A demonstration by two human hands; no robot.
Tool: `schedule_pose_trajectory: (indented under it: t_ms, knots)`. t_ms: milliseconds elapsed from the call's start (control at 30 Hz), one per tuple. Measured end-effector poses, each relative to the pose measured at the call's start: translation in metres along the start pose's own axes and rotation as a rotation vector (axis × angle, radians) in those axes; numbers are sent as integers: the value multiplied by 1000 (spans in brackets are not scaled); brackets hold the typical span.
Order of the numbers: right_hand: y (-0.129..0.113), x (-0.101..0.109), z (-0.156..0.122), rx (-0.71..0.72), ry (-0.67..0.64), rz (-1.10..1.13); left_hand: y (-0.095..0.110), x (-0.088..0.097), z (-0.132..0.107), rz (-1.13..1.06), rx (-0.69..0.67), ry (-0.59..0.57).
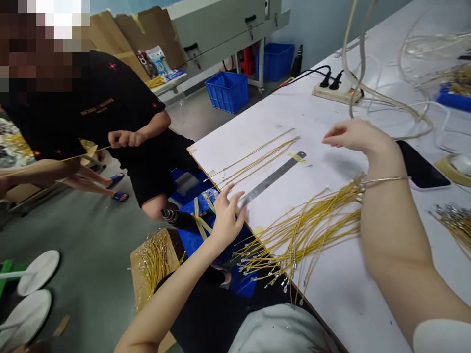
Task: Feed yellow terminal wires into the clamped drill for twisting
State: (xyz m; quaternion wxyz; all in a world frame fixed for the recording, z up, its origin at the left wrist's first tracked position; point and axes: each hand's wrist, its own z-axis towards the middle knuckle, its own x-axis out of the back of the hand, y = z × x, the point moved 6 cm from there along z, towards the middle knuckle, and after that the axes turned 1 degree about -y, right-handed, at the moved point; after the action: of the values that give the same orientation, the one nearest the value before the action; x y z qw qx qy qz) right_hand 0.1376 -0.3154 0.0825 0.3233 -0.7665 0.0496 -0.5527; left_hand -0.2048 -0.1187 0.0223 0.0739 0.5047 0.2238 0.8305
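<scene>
My left hand (226, 215) hovers open at the table's near edge, fingers spread, next to the lower end of a steel ruler (272, 179) taped flat to the white table (331, 294). My right hand (351, 135) hangs above the table beyond the ruler, fingers loosely extended, holding nothing; a thin bangle (386, 180) circles its wrist. A few yellow wires (257, 157) lie stretched out beside the ruler. A large bundle of yellow wires with metal terminals (305, 230) lies under my right forearm and overhangs the table edge.
A person in black (110, 113) sits at left, pinching a yellow wire. A power strip (336, 93) with cables, a dark phone (421, 169) and more wire bundles (452, 220) are on the table. Blue crates (228, 90) stand on the floor; a box of wires (154, 260) sits below.
</scene>
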Motion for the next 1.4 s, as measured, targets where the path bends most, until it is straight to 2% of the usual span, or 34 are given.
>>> schedule_pose_trajectory:
  t_ms: [67,133,233,367,433,567,633,733,833,933,1067,1233,1300,1400]
  knots:
    - [9,-16,-4,-102,-257,-92,9,-11,-2,-23,-27,-49]
    - [21,-32,-11,-220,-437,-98,18,-19,-3,-45,-56,-79]
    - [34,-55,-20,-341,-578,-60,31,-22,-4,-79,-84,-98]
    - [33,-76,-30,-354,-711,-18,39,-21,-2,-126,-67,-107]
    - [24,-78,-34,-313,-729,28,39,-21,0,-168,-46,-118]
    - [5,-65,-37,-219,-628,153,41,-24,3,-304,-23,-148]
    - [-3,-64,-39,-157,-652,157,44,-28,6,-372,-14,-176]
    - [-5,-75,-39,-109,-728,11,50,-34,10,-441,7,-201]
    - [-2,-92,-36,-125,-775,-154,55,-37,13,-494,41,-221]
    - [-9,-102,-39,-67,-858,-130,55,-38,13,-544,77,-240]
    - [-44,-86,-55,177,-881,86,49,-38,13,-680,182,-261]
    - [-94,-60,-90,457,-836,340,59,-33,20,-1137,338,-303]
    - [-111,-58,-103,543,-814,418,67,-25,26,-1282,349,-267]
    - [-130,-57,-118,650,-770,525,72,-12,33,-1384,350,-167]
